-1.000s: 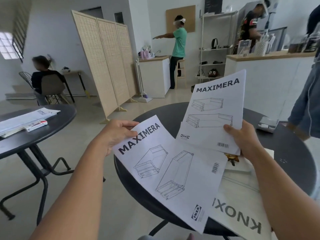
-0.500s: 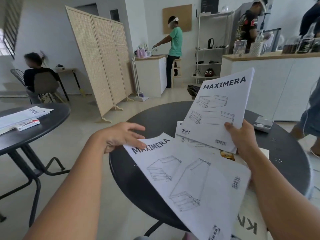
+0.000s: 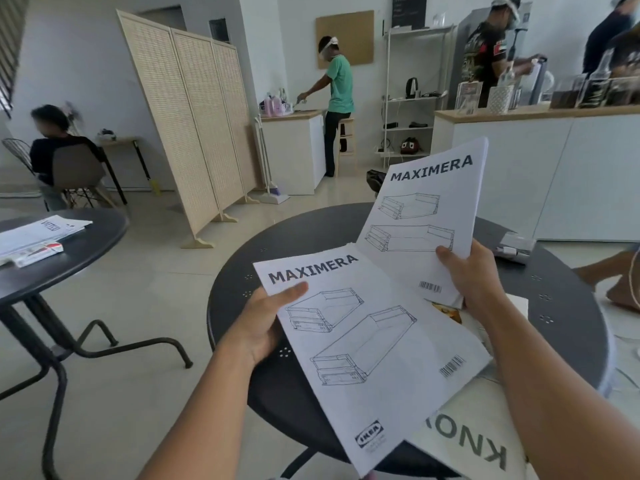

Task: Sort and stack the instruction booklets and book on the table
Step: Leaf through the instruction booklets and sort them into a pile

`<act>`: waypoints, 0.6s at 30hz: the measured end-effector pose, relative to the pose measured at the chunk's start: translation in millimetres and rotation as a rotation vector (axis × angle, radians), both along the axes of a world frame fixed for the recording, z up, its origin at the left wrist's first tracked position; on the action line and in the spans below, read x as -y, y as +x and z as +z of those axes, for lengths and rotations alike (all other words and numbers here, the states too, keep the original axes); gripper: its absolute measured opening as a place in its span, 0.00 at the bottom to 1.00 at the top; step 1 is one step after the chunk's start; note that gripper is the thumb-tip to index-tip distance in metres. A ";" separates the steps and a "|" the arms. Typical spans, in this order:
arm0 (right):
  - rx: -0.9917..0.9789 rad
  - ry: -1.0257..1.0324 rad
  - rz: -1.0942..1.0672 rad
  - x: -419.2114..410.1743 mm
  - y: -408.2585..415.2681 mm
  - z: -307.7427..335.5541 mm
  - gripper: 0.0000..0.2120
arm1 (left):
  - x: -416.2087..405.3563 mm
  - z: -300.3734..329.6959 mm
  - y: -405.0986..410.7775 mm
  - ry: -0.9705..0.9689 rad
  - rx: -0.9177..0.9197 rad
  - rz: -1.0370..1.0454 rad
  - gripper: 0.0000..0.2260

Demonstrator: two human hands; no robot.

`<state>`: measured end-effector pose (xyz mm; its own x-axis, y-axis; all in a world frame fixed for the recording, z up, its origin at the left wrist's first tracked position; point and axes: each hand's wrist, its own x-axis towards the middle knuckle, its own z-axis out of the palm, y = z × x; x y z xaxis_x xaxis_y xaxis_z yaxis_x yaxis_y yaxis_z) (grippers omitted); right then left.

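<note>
My left hand grips the left edge of a white MAXIMERA booklet, thumb on its cover, over the round black table. My right hand holds a second MAXIMERA booklet upright by its lower edge, farther back and to the right. Beneath them a white KNOXHULT booklet lies upside down at the table's near right. A yellow-edged book or booklet peeks out under the held papers, mostly hidden.
A small grey device lies at the table's far right. A second black table to the left carries papers and a small box. A folding screen, white counters and several people stand behind.
My left hand has taken hold of the near MAXIMERA booklet's left edge and turned it more upright toward me. The right-hand booklet stays raised, shifted slightly.
</note>
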<state>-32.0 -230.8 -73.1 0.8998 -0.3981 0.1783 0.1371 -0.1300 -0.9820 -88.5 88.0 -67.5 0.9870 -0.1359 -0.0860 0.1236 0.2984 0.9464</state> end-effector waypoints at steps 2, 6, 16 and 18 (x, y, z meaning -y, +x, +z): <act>0.003 -0.002 -0.006 0.7 0.2 -0.3 0.13 | 3.9 -0.2 -4.9 0.073 0.025 -0.202 0.20; 0.010 -0.005 -0.003 0.5 0.8 -0.4 0.13 | 3.4 0.5 4.2 0.235 0.057 -0.238 0.21; -0.018 -0.018 0.048 2.0 3.5 -2.5 0.15 | 15.8 4.9 45.0 0.128 0.126 0.216 0.08; -0.021 -0.021 0.066 1.9 2.4 -2.3 0.15 | 17.9 7.2 46.9 0.119 0.130 0.178 0.10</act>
<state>-29.6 -232.7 -75.4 0.9276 -0.3341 0.1669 0.1255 -0.1421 -0.9819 -41.6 70.2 -60.3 0.9983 0.0449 0.0382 -0.0461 0.1904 0.9806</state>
